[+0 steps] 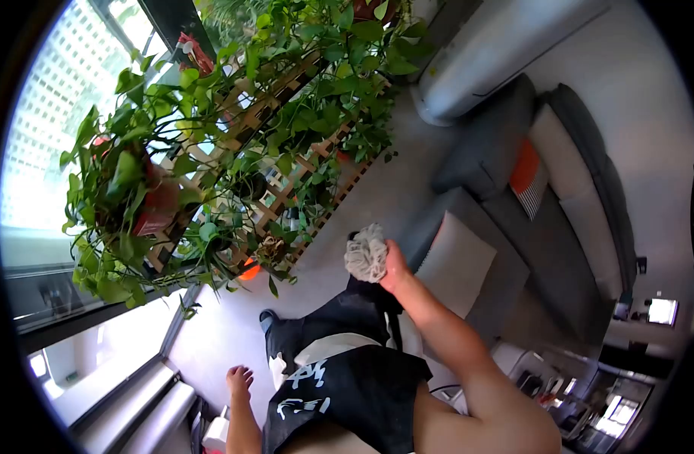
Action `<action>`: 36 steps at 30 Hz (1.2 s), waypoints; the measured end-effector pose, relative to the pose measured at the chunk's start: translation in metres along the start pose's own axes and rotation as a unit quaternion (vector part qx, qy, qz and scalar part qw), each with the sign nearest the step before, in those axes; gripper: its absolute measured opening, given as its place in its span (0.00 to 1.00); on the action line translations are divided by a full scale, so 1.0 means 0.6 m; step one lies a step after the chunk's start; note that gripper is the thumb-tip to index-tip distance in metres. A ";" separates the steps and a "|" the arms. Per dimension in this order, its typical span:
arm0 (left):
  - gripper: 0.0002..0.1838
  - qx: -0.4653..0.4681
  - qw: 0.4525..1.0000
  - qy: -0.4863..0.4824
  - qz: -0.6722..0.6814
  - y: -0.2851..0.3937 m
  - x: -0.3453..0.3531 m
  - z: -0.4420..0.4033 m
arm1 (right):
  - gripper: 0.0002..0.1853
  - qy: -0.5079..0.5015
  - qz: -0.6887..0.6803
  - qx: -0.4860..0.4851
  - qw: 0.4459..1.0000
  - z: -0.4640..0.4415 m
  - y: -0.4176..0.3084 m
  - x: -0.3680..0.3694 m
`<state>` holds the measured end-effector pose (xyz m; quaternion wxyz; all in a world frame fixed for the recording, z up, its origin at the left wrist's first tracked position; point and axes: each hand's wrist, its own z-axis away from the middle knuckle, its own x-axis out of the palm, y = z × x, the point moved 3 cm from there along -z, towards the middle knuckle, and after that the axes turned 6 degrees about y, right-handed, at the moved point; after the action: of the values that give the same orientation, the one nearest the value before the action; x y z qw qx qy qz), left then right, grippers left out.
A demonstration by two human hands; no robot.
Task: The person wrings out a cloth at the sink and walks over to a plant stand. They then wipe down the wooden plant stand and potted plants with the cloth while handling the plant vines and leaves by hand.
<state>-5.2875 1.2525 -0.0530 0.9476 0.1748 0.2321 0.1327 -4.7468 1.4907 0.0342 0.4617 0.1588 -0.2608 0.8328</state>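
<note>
A crumpled grey mop-like bundle (366, 253) is held out in front of the body by my right hand (395, 266), whose fingers are wrapped round its right side. My left hand (240, 380) is low on the left, beside the dark clothing, with fingers slightly curled and apart and nothing visible in it. The bundle hangs over the floor between the plant lattice and the grey sofa, touching neither.
Leafy plants (286, 113) trail over a wooden lattice (286, 181) at the upper left, beside a bright window (52, 144). A grey sofa (544, 242) with cushions stands on the right. A large pale column (491, 60) rises behind. An orange ball-like object (248, 269) is under the leaves.
</note>
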 end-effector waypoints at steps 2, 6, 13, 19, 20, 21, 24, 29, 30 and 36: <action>0.10 0.059 0.994 -0.050 -0.073 0.034 0.094 0.095 | 0.27 -0.011 0.007 0.022 1.000 -0.011 -0.077 -0.025; 0.10 0.222 0.951 -0.072 -0.205 0.075 0.213 0.170 | 0.27 0.042 0.047 0.008 0.998 -0.049 -0.213 -0.036; 0.13 0.184 0.978 -0.049 -0.090 0.158 0.333 0.192 | 0.28 0.027 0.087 0.035 0.995 -0.085 -0.240 -0.019; 0.14 0.216 0.971 -0.026 -0.103 0.130 0.456 0.111 | 0.27 -0.037 0.201 0.113 0.972 -0.143 -0.202 -0.032; 0.14 0.216 0.971 -0.033 -0.091 0.129 0.481 0.107 | 0.26 -0.056 0.210 0.133 0.967 -0.169 -0.195 -0.041; 0.14 0.220 0.971 -0.040 -0.080 0.134 0.512 0.097 | 0.26 -0.060 0.218 0.145 0.963 -0.202 -0.188 -0.049; 0.14 0.269 0.959 -0.038 -0.080 0.136 0.610 0.063 | 0.25 -0.034 0.243 0.134 0.960 -0.309 -0.188 -0.069; 0.22 0.030 0.965 -0.166 0.203 0.226 0.829 0.104 | 0.22 -0.102 0.473 0.058 0.873 -0.425 -0.160 -0.098; 0.24 -0.021 0.951 -0.173 0.253 0.244 0.875 0.107 | 0.22 -0.093 0.568 0.028 0.817 -0.432 -0.138 -0.110; 0.20 -0.128 0.773 -0.358 0.508 0.232 0.951 0.043 | 0.15 -0.224 0.661 -0.266 0.665 -0.372 -0.204 -0.010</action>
<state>-4.8096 1.5610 -0.2014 0.7704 0.1790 -0.2657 0.5511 -4.6447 1.6701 -0.1153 -0.2594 -0.0032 -0.6037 0.7538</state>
